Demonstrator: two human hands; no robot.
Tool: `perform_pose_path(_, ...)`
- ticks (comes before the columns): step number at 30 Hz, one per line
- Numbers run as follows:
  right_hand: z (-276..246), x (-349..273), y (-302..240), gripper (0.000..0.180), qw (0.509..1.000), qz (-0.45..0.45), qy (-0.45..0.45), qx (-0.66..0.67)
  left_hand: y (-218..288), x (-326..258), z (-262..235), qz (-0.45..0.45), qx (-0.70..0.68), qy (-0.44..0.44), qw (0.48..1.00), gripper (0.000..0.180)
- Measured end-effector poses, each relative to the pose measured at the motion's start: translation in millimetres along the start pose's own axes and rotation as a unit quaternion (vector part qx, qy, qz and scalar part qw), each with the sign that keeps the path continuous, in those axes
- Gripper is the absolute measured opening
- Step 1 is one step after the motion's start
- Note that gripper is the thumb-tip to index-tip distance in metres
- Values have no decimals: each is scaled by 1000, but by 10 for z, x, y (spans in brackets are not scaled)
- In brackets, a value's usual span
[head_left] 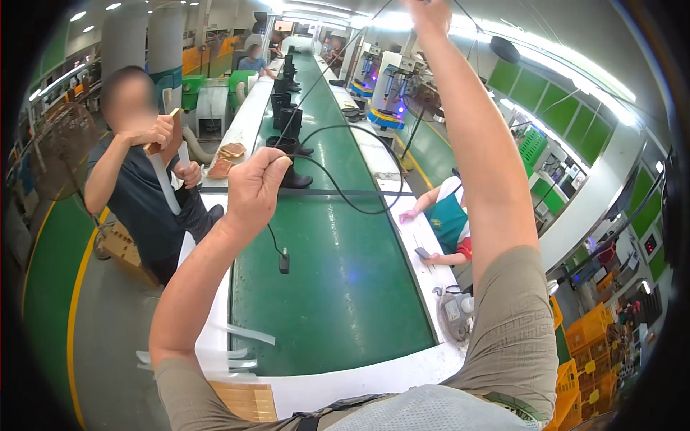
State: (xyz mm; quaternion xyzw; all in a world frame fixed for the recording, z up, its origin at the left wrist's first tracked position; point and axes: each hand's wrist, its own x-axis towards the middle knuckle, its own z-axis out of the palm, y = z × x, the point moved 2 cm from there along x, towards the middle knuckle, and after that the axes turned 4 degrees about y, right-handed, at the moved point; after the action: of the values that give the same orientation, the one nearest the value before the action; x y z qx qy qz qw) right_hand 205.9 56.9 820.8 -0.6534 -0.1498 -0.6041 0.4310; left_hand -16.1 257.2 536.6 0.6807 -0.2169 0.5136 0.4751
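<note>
My left hand (pixel 255 185) is closed in a pinch on a thin black cable (pixel 332 179), above the left side of the green conveyor belt (pixel 323 287). From this hand the cable makes a wide loop out to the right. A short length hangs beneath the hand, with a small dark block-shaped end piece (pixel 284 262) over the belt. My right hand (pixel 429 18) is raised high at the top edge, its fingers curled and partly cut off. What it holds is hard to make out; thin dark cords run near it.
Black boots (pixel 293 176) stand in a row along the belt. At the left, a person (pixel 140 165) holds a dark boot and a brush-like tool. Another person's green apron (pixel 447 215) shows at the right edge. White strips (pixel 251 336) lie near the front left; yellow crates (pixel 589 337) are stacked right.
</note>
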Motion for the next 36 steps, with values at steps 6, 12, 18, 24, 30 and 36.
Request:
perform_pose_path(6,384,551,198,57,991,-49,-41,-114,-232,-127,-70,-76,-59,4,995,17)
perform_pose_path(12,277,307,153,38,986,-140,-6,-92,-432,-113,-211,-128,-105,37,985,19)
perform_pose_path(18,-177,-251,234,42,981,-36,-165,-98,-393,237,-186,-188,-170,72,965,24)
perform_pose_path(24,-1111,-1308,140,23,964,-136,-219,62,-144,801,57,-252,-257,53,932,29)
perform_pose_path(30,-1724,-1772,203,21,918,-9,-353,182,294,1089,545,-220,-220,-39,950,33)
perform_pose_path(36,-2068,-1677,345,25,878,90,-432,185,724,1124,1088,-115,-79,-156,978,30)
